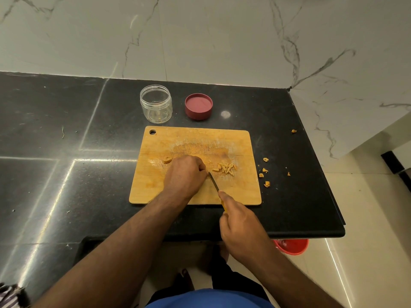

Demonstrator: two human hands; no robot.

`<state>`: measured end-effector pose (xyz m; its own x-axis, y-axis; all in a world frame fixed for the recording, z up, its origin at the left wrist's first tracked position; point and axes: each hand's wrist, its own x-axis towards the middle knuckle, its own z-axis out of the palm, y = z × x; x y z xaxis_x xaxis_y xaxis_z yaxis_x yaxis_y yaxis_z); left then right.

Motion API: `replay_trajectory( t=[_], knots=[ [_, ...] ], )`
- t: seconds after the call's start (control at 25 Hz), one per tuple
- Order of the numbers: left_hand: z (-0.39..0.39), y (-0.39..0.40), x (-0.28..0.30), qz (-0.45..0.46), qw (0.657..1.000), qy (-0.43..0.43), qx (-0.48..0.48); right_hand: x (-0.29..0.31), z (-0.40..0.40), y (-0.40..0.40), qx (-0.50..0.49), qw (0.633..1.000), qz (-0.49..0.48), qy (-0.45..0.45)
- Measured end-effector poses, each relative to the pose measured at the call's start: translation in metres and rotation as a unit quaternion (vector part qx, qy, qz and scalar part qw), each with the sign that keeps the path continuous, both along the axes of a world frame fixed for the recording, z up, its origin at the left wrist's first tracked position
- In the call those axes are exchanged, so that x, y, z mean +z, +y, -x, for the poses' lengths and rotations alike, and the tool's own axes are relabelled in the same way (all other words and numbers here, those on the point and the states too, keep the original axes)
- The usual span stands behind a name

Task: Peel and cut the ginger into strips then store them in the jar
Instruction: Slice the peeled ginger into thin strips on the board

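Cutting ginger into strips

Ginger piece hidden under the clenched left hand (185,172) on the cutting board (155,187); right hand (241,227) grasps the knife (214,180). Cut strips (225,168) lie right. Next: slice, then transfer to the open jar (156,104) on the far bench (66,121).

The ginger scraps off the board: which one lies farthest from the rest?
The lone scrap up near the wall; the others cluster by the cutting board's right edge.
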<state>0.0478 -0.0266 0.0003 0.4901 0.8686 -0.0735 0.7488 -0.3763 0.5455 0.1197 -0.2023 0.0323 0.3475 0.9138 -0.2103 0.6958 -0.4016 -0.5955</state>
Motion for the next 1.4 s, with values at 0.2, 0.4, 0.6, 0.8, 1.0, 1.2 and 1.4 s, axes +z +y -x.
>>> replay_trajectory(
  t=[0.2,0.4,0.6,0.8,1.0,1.2,1.4],
  knots=[
    [0.002,0.0,0.001,0.011,1.0,0.006,-0.01,0.008,-0.006,-0.01,-0.02,1.0,-0.015,-0.013],
    [0.005,0.001,0.003,0.016,1.0,0.002,-0.014,0.01,-0.006,0.001,-0.016,1.0,-0.025,0.005],
    [0.004,0.003,0.002,0.021,1.0,0.005,-0.013,0.003,-0.002,0.014,0.0,1.0,-0.017,-0.007],
    [0.003,0.005,0.001,0.008,1.0,0.009,-0.021,-0.002,0.0,0.025,0.008,1.0,-0.011,-0.019],
    [0.003,0.005,0.001,0.005,1.0,0.013,-0.021,0.0,0.002,0.025,0.004,1.0,0.001,-0.013],
    [0.003,0.004,0.001,-0.002,1.0,0.018,-0.022,0.005,0.002,0.006,-0.008,1.0,0.016,0.005],
    [0.004,0.004,0.0,0.005,0.999,0.021,-0.03,0.015,-0.002,-0.007,-0.017,1.0,-0.003,0.018]
  ],
)
